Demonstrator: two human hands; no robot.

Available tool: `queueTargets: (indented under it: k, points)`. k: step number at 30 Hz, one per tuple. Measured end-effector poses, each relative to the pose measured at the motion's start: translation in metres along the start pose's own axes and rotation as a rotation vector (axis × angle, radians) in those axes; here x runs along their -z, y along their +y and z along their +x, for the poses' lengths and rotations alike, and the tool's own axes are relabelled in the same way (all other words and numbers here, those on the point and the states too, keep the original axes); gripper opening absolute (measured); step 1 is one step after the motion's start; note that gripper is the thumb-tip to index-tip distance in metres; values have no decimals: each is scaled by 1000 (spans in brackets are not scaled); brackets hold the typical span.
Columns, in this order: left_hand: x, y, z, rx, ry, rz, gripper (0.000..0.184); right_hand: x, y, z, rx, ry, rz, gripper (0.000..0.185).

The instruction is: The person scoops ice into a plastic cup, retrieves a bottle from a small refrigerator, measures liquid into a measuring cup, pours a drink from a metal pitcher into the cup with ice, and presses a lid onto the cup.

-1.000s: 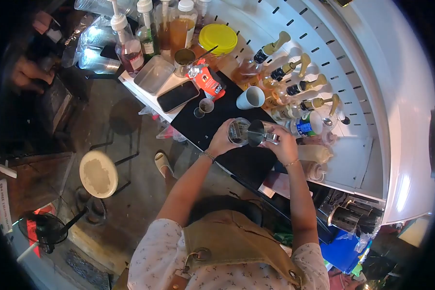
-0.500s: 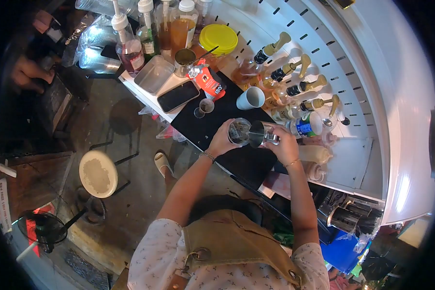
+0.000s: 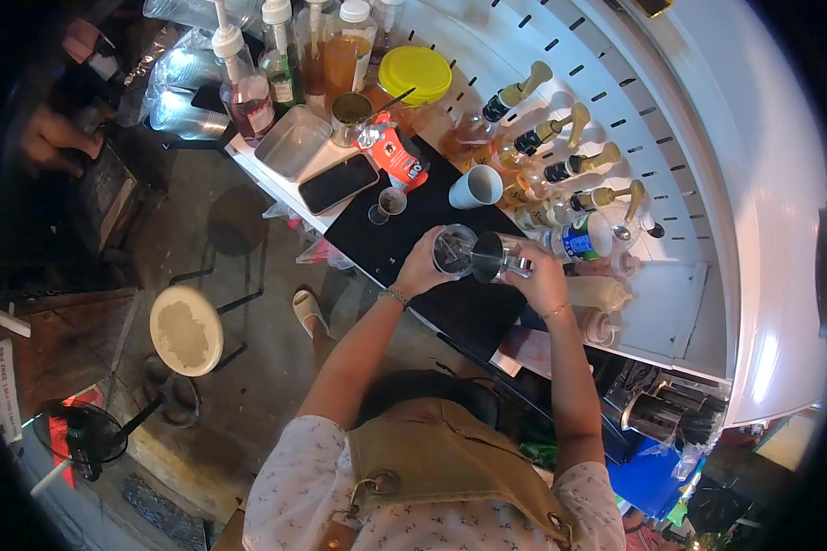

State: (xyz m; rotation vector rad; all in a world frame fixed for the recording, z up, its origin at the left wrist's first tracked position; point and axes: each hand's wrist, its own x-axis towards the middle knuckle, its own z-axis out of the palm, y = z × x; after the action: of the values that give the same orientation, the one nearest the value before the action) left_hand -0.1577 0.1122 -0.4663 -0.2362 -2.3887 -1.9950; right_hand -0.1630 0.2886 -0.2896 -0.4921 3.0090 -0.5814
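My left hand [image 3: 420, 267] is wrapped round a clear cup [image 3: 454, 249] with something dark and glinting inside. In my right hand [image 3: 538, 278] is a small metal pitcher [image 3: 492, 256], held by its handle and tilted so that its rim meets the cup's rim. Both are over the black mat [image 3: 469, 303]. Beyond them a pale paper cup [image 3: 476, 186] stands upright. To the left are a small jigger-like cup [image 3: 389, 205], a red and white pouch [image 3: 398, 158] and a phone [image 3: 339, 184].
Pump bottles [image 3: 560, 165] line the white curved wall at the right. A yellow-lidded tub [image 3: 415, 75], a clear plastic container [image 3: 294, 142] and syrup bottles [image 3: 248, 101] stand at the back. A round stool [image 3: 186, 331] is on the floor at the left.
The dark contents of the clear cup look different from before. My two hands have barely moved, and the pitcher stays tilted at the cup's rim.
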Motion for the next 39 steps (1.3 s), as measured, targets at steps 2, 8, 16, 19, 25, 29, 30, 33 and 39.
queueTargets:
  k: [2, 8, 16, 19, 25, 29, 30, 33, 39]
  points:
    - [0, -1, 0, 31, -22, 2, 96, -2, 2, -2, 4, 30, 58, 35]
    - [3, -9, -8, 51, -35, -70, 106, 6, 11, -15, -236, 4, 254, 31]
    - [15, -15, -49, 35, 68, -110, 98, -9, 78, -33, -325, 150, 705, 34]
    - [24, -21, -71, 45, 90, -71, 89, 6, 58, -22, -317, 199, 501, 31]
    - [49, -18, -102, 53, 105, -86, 79, 20, 30, 25, -282, 233, 37, 38]
    - [63, -20, -110, 65, 32, -55, 77, 23, 19, 55, -246, 161, -59, 38]
    - [66, -20, -111, 69, 38, -61, 77, 21, 19, 60, -241, 155, -64, 38]
    - [74, -16, -111, 24, 1, -61, 77, 17, 18, 76, -129, 179, -24, 48]
    - [89, -18, -108, 49, -62, -139, 75, 19, 7, 100, -271, 51, -200, 49]
